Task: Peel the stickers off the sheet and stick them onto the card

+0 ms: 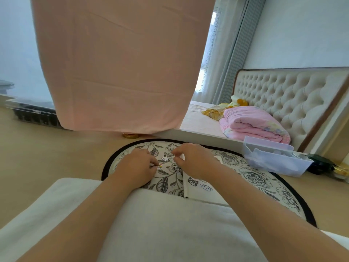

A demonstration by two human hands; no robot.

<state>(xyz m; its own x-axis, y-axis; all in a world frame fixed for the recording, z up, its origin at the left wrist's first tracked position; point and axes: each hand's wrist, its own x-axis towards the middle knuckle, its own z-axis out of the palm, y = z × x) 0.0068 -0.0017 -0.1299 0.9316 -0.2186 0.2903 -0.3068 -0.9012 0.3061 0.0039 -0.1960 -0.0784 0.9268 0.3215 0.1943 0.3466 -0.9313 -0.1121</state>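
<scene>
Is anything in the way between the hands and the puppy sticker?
Nothing visible. The puppy sticker lies uncovered in the gap between the left hand and the right hand, close to both.

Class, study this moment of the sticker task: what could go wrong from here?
The right forearm passes over the sticker sheet; a sweep could drag or crease it.
The tiny sticker at the fingertips of the left hand could curl onto itself or get lost against the busy floral mat.
</scene>
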